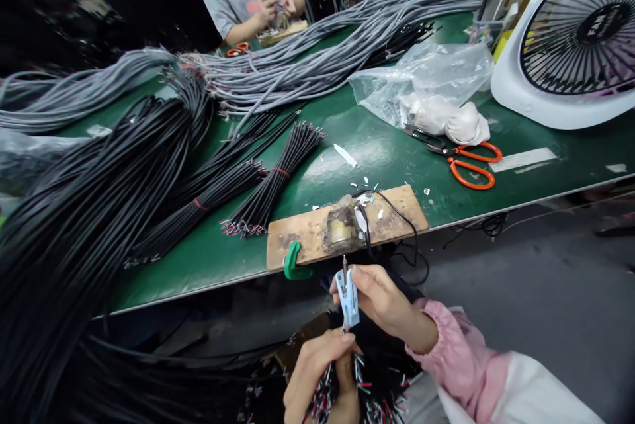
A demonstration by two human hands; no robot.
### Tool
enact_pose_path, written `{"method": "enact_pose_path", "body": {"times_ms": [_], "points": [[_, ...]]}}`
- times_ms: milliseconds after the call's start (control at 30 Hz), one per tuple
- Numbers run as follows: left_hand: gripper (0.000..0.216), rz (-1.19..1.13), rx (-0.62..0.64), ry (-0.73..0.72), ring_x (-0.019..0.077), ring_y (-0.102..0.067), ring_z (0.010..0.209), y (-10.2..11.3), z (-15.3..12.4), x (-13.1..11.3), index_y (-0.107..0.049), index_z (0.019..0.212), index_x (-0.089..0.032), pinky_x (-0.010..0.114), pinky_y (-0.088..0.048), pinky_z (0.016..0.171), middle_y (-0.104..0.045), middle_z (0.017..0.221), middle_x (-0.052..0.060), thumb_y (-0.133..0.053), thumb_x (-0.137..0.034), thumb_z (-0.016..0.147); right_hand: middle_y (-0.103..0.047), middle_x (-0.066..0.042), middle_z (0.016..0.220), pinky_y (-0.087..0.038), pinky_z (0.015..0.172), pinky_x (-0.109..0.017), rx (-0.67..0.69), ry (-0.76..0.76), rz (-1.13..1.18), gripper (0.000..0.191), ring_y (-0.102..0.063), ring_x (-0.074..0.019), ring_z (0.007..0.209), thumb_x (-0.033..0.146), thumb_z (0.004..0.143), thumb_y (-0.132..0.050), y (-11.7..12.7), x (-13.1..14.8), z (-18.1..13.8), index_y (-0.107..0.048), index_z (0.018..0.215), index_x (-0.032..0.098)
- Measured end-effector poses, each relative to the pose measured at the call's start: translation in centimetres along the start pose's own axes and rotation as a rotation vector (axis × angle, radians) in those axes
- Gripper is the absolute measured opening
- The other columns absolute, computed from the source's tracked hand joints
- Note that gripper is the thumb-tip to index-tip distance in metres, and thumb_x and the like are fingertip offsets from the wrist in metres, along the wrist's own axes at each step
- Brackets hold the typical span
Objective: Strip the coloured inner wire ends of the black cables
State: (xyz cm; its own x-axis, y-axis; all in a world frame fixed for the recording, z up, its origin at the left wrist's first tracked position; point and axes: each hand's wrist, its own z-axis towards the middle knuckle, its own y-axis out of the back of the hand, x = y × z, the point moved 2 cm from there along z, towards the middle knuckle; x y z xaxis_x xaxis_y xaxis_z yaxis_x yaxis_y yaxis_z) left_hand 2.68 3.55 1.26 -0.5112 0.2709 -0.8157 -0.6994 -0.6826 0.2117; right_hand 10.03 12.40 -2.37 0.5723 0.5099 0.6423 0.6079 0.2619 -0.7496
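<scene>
Below the green table (pixel 377 153), her right hand (pixel 381 301) grips blue snips (pixel 347 297) just above wires (pixel 342 378) pinched in her left hand (pixel 317 371).

My small light-blue plastic snipper (pixel 348 297) stands upright, tip up; black cable bundle (pixel 347 384), coloured stripped wire ends splayed, sits just below.

I note a smooth, slightly glossy green bench (pixel 377 153) and a rough, stained wooden board (pixel 302 232) at centre. The clipper (pixel 347 295) appears pale blue plastic. Upper right: crinkled clear plastic bag (pixel 436 70), glossy white plastic fan (pixel 516 86).
</scene>
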Motion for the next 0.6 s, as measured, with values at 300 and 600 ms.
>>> {"method": "enact_pose_path", "body": {"times_ms": [300, 600], "points": [[0.011, -0.006, 0.088, 0.073, 0.0125, -0.062, 0.049, -0.2, -0.6, 0.4, -0.076, 0.076, -0.024, 0.025, -0.048, 0.053, -0.069, 0.063, -0.004, -0.072, -0.017, 0.084, -0.067, -0.007, 0.071, -0.043, 0.055, -0.022, 0.111, -0.076, 0.149, 0.059, -0.060, -0.0140, 0.064, 0.070, 0.082, -0.067, 0.2, -1.0, -0.1, -0.073, 0.079, 0.011], [0.014, -0.038, 0.058, 0.107, 0.0153, -0.061, 0.045, 0.1, -1.0, 0.0, -0.076, 0.073, -0.025, 0.028, -0.048, 0.050, -0.068, 0.058, -0.003, -0.074, -0.030, 0.086, -0.065, -0.005, 0.067, -0.043, 0.060, -0.024, 0.026, -0.153, 0.239, 0.054, -0.057, -0.0136, 0.063, 0.066, 0.081, -0.070, 2.7, -3.5, -1.3, -0.072, 0.080, 0.013]]}}
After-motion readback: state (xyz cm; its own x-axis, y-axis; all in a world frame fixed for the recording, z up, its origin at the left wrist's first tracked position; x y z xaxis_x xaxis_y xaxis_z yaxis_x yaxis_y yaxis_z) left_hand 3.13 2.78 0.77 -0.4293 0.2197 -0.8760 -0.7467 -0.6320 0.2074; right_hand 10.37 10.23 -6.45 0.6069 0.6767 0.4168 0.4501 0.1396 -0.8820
